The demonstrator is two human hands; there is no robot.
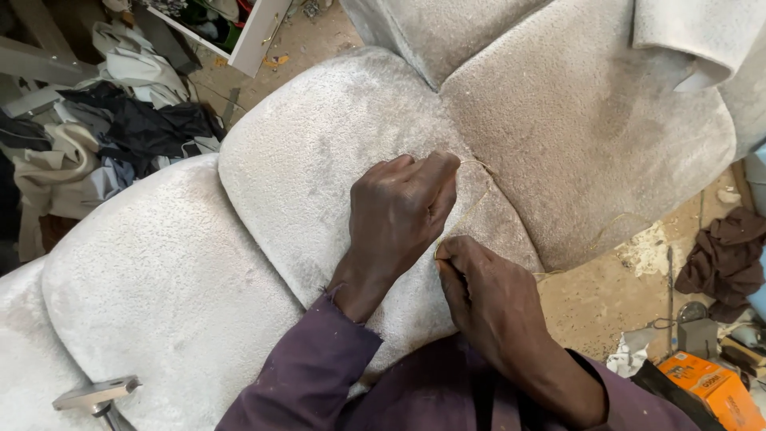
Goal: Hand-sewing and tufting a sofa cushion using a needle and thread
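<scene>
Cream pile fabric covers the padded cushion (319,160) that fills the middle of the head view, with a second lobe (159,287) to its left and a third (590,112) to its right, all meeting at tight seams. At far left a heap of dark and pale cloth scraps (120,128) lies on the floor, and a white drawer (239,24) above it holds green and red bits of cloth. A metal hammer head (96,393) rests on the lower left lobe.

On the middle cushion the left hand (399,211) is curled with its fingertips pressed into the seam, its grip narrow, pinching at the thin yellowish thread (471,209). That thread runs down from the seam to the right hand (487,295), whose grip is closed on it just beside the cushion's edge.

Right of the hands lie a sandy floor (606,295), a brown rag (726,255) and an orange box (714,387).
</scene>
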